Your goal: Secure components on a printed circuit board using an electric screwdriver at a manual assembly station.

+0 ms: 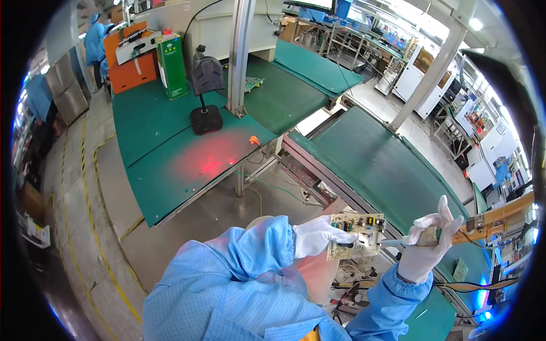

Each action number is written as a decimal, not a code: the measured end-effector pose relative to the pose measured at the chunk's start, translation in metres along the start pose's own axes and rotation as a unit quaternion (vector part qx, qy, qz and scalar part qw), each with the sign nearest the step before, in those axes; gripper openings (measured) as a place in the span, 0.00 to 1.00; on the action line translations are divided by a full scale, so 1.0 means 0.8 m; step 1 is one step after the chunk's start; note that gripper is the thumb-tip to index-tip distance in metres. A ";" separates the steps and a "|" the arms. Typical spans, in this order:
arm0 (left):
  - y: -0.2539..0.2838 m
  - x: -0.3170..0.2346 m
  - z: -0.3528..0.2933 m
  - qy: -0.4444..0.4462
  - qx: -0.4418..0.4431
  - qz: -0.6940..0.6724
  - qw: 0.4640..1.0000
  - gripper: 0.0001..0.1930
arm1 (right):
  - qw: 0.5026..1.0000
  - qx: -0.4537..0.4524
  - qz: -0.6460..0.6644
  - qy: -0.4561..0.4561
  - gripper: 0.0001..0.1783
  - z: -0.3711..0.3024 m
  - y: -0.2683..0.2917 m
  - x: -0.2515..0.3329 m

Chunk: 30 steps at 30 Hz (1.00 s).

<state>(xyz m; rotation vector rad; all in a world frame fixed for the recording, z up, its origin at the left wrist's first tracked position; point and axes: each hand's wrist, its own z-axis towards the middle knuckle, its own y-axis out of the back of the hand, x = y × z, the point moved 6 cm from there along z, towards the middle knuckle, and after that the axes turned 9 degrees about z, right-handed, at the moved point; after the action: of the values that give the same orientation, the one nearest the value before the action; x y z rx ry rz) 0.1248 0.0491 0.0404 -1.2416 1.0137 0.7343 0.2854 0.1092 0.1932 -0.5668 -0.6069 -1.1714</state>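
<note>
My left hand (318,236), in a white glove, holds a small pale circuit board (357,234) by its lower left edge, tilted up in front of me. My right hand (429,244), also gloved, grips a thin pen-like tool (398,241) whose tip touches the board's right side. Both sleeves are light blue. The board carries several small dark and yellow parts.
A green conveyor belt (387,170) runs diagonally under my hands. A green-matted bench (165,148) at the left holds a black scanner on a stand (206,91), its red light spot and a green box (172,65). Cables lie below my hands. A person in blue stands far left.
</note>
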 end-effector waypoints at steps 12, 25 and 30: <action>-0.019 0.008 0.001 0.029 0.010 -0.035 0.999 0.25 | 0.997 -0.046 0.061 -0.013 0.29 -0.010 0.019 0.000; -0.033 -0.012 -0.015 0.053 -0.033 0.040 0.997 0.21 | 0.992 -0.050 0.087 -0.079 0.31 0.002 -0.008 -0.010; -0.042 -0.002 -0.019 0.063 0.008 0.078 0.995 0.22 | 0.999 -0.039 0.001 -0.019 0.31 0.004 -0.003 -0.005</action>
<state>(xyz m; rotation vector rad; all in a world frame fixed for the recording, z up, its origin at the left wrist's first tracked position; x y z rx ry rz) 0.1506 0.0279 0.0554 -1.2176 1.2286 0.7736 0.2818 0.1130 0.1928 -0.6561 -0.5948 -1.1890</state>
